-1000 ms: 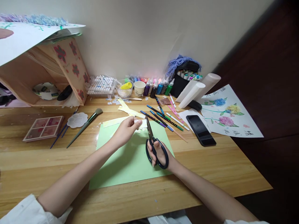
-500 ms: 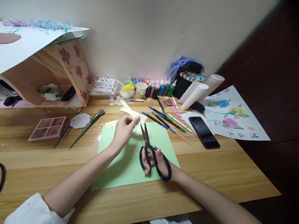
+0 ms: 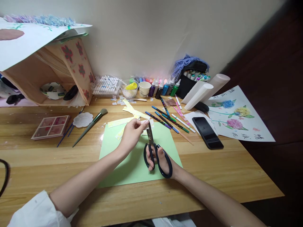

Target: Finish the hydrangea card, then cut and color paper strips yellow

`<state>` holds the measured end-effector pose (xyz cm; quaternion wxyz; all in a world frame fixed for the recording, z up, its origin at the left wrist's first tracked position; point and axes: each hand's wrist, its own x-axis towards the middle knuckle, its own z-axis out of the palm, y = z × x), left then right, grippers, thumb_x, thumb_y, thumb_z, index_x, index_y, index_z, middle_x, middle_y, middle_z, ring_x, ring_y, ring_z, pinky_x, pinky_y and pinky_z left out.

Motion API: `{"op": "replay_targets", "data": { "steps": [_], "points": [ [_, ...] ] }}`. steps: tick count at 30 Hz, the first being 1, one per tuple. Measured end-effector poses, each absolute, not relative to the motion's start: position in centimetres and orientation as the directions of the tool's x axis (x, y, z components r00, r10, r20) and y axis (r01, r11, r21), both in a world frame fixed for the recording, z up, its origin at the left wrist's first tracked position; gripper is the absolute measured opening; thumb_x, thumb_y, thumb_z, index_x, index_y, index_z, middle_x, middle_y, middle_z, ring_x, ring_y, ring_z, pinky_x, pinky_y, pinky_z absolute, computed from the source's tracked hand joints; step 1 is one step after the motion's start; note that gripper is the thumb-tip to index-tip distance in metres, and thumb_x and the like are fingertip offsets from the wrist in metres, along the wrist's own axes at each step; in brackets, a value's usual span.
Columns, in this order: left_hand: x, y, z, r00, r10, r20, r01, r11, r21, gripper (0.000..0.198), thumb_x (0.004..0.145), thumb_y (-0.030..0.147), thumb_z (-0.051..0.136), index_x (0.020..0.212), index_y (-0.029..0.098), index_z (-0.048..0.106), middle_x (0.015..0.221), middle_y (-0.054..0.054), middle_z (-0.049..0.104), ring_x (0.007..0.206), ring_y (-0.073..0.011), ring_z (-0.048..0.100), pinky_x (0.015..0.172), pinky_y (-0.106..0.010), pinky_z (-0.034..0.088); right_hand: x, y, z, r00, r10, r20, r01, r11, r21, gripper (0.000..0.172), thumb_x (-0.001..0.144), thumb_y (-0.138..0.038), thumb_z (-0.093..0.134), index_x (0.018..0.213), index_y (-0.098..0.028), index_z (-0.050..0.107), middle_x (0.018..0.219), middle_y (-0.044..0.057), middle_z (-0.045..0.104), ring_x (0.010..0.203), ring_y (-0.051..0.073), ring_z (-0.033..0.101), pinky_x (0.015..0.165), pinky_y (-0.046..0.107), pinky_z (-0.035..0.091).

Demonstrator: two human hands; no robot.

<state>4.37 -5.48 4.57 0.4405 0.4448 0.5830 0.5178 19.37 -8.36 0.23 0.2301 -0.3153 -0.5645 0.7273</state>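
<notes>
My left hand pinches a small pale paper strip between thumb and fingers. My right hand is wrapped through the loops of black-handled scissors, which point away from me. The blades look nearly closed, with their tips at the strip beside my left fingertips. Both hands are above a light green sheet of paper lying on the table. Just past my left hand lie several yellow-and-white paper strips, some overlapping the green sheet's far edge.
Patterned pens and a black phone lie to the right, near a flower drawing. Paint bottles, a paper cup and a marker box line the wall. A brush and a white palette are left.
The scissor blades have come together at the strip, from open before. My left hand has shifted slightly right with the strip. The whole view has moved a little.
</notes>
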Motion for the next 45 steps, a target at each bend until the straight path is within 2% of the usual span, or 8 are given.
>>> {"op": "replay_targets", "data": {
  "steps": [14, 21, 29, 34, 38, 41, 43, 45],
  "points": [
    [4.0, -5.1, 4.2, -0.184, 0.981, -0.061, 0.063, 0.074, 0.995, 0.03, 0.079, 0.044, 0.054, 0.066, 0.017, 0.049, 0.062, 0.003, 0.048, 0.061, -0.0114, 0.045, 0.062, -0.024, 0.035, 19.1, -8.2, 0.9, -0.609, 0.757, -0.237, 0.069, -0.247, -0.966, 0.068, 0.057, -0.087, 0.042, 0.071, -0.02, 0.04, 0.04, -0.01, 0.037, 0.031, 0.006, 0.036, 0.032, 0.018, 0.036],
    [4.2, -5.2, 3.9, -0.162, 0.987, 0.002, 0.099, 0.015, 0.995, 0.027, 0.081, 0.039, 0.053, 0.067, 0.017, 0.047, 0.063, 0.003, 0.046, 0.062, -0.0108, 0.043, 0.062, -0.024, 0.034, 19.4, -8.1, 0.0, -0.654, 0.736, -0.176, 0.028, -0.209, -0.977, 0.072, 0.06, -0.089, 0.028, 0.072, -0.019, 0.042, 0.044, -0.007, 0.042, 0.035, 0.007, 0.041, 0.037, 0.019, 0.039],
    [4.3, -5.2, 4.1, -0.137, 0.991, 0.009, 0.113, 0.007, 0.994, 0.026, 0.081, 0.038, 0.052, 0.066, 0.017, 0.046, 0.062, 0.004, 0.046, 0.061, -0.0104, 0.042, 0.061, -0.023, 0.034, 19.7, -7.7, -0.2, -0.651, 0.736, -0.186, 0.041, -0.21, -0.977, 0.073, 0.06, -0.089, 0.029, 0.074, -0.019, 0.044, 0.044, -0.007, 0.042, 0.035, 0.008, 0.043, 0.038, 0.019, 0.039],
    [4.1, -5.2, 3.9, -0.125, 0.992, 0.005, 0.119, 0.01, 0.993, 0.027, 0.081, 0.039, 0.052, 0.066, 0.017, 0.047, 0.063, 0.004, 0.046, 0.061, -0.0107, 0.042, 0.06, -0.023, 0.033, 19.5, -7.6, 0.2, -0.633, 0.744, -0.215, 0.057, -0.233, -0.971, 0.071, 0.059, -0.088, 0.033, 0.07, -0.019, 0.043, 0.041, -0.008, 0.04, 0.032, 0.007, 0.04, 0.035, 0.018, 0.037],
    [4.1, -5.1, 3.7, -0.131, 0.991, -0.007, 0.136, 0.025, 0.99, 0.027, 0.081, 0.041, 0.052, 0.068, 0.018, 0.048, 0.064, 0.003, 0.047, 0.061, -0.0112, 0.043, 0.06, -0.024, 0.034, 19.0, -7.9, 0.3, -0.563, 0.767, -0.308, 0.063, -0.331, -0.941, 0.068, 0.053, -0.087, 0.046, 0.069, -0.02, 0.042, 0.038, -0.011, 0.036, 0.028, 0.006, 0.033, 0.029, 0.018, 0.036],
    [3.9, -4.9, 3.3, -0.126, 0.992, -0.028, 0.221, 0.055, 0.974, 0.029, 0.082, 0.042, 0.05, 0.067, 0.018, 0.048, 0.062, 0.003, 0.048, 0.06, -0.0121, 0.045, 0.059, -0.024, 0.035, 18.8, -8.1, -0.1, -0.528, 0.767, -0.365, 0.062, -0.394, -0.917, 0.068, 0.053, -0.086, 0.047, 0.069, -0.02, 0.043, 0.035, -0.011, 0.037, 0.026, 0.006, 0.034, 0.028, 0.018, 0.035],
    [3.3, -4.7, 3.1, -0.085, 0.993, -0.077, 0.365, 0.103, 0.925, 0.029, 0.083, 0.043, 0.049, 0.067, 0.018, 0.049, 0.064, 0.001, 0.052, 0.061, -0.0141, 0.049, 0.059, -0.026, 0.036, 18.8, -7.8, -0.3, -0.548, 0.712, -0.44, 0.05, -0.497, -0.866, 0.071, 0.056, -0.09, 0.034, 0.068, -0.02, 0.044, 0.034, -0.009, 0.04, 0.026, 0.009, 0.039, 0.029, 0.021, 0.039],
    [2.2, -4.3, 3.1, -0.05, 0.994, -0.099, 0.568, 0.11, 0.816, 0.028, 0.084, 0.043, 0.048, 0.072, 0.018, 0.053, 0.073, -0.003, 0.059, 0.07, -0.0181, 0.054, 0.063, -0.028, 0.038, 19.1, -7.3, -0.2, -0.603, 0.603, -0.523, 0.03, -0.637, -0.77, 0.077, 0.062, -0.09, 0.015, 0.067, -0.019, 0.045, 0.035, -0.005, 0.044, 0.028, 0.012, 0.046, 0.033, 0.026, 0.045]
  ]
}}
